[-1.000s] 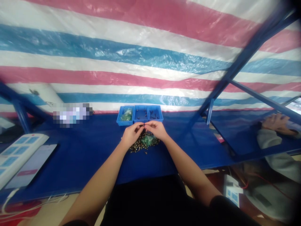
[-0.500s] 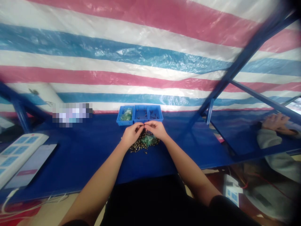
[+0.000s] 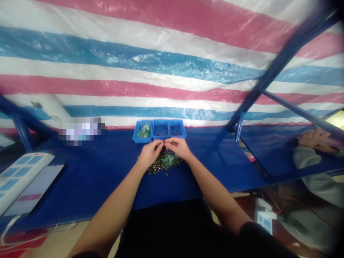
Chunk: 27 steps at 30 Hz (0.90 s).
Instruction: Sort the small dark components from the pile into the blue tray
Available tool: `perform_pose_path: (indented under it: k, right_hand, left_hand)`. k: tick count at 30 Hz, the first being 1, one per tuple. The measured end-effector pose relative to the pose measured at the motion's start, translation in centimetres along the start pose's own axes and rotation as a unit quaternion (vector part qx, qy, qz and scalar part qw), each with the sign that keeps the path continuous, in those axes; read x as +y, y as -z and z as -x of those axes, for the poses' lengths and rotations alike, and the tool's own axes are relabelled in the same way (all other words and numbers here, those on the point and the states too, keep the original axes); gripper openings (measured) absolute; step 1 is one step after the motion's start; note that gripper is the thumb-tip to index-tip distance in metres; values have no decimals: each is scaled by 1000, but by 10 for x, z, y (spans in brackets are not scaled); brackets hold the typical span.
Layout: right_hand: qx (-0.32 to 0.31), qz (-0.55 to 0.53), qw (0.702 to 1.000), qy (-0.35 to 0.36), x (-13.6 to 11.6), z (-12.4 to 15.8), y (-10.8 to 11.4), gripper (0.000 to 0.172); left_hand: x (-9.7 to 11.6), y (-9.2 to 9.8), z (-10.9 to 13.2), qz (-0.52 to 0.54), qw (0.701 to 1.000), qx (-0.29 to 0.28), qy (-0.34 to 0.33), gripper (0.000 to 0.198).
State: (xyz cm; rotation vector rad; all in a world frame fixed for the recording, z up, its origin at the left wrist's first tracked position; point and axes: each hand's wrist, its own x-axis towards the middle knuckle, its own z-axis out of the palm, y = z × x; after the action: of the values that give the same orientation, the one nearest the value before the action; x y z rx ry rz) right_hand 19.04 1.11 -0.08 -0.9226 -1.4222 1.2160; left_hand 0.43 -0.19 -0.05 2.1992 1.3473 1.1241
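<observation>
My left hand (image 3: pixel 151 153) and my right hand (image 3: pixel 178 147) meet fingertip to fingertip, both pinched closed. Whatever small dark part lies between them is too tiny to name. Below them spreads a pile of small brass-and-black parts (image 3: pixel 157 167), with a green bag (image 3: pixel 170 159) on top. Just beyond my fingers stand three joined blue bins. The left bin (image 3: pixel 135 137) has green packets (image 3: pixel 145 130) in it; the middle bin (image 3: pixel 160 138) and the right bin (image 3: pixel 184 133) hold a few small dark pieces.
On the left of the blue table (image 3: pixel 107 172) lie a white power strip (image 3: pixel 29 168) and a phone (image 3: pixel 37 190) with a cable. A blue metal post (image 3: pixel 239 127) stands at right. Beyond it, a co-worker's hands (image 3: pixel 313 138) and grey sleeve show.
Almost nothing differs. My hands stay together above the pile, fingers pinched; the whole view has shifted very slightly.
</observation>
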Motion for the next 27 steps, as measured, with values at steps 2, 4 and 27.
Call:
perform_pose_path:
  k: [2, 4, 27]
  right_hand:
    - [1, 2, 1000, 2, 0, 0, 1, 34]
    - [0, 2, 1000, 0, 1, -1, 2, 35]
    - [-7, 11, 1000, -8, -3, 2, 0, 37]
  left_hand:
    - [0, 0, 0, 0, 1000, 7, -7, 28]
    - [0, 0, 0, -3, 1000, 11, -15, 28]
    - [1, 1, 0, -19, 1000, -10, -3, 27]
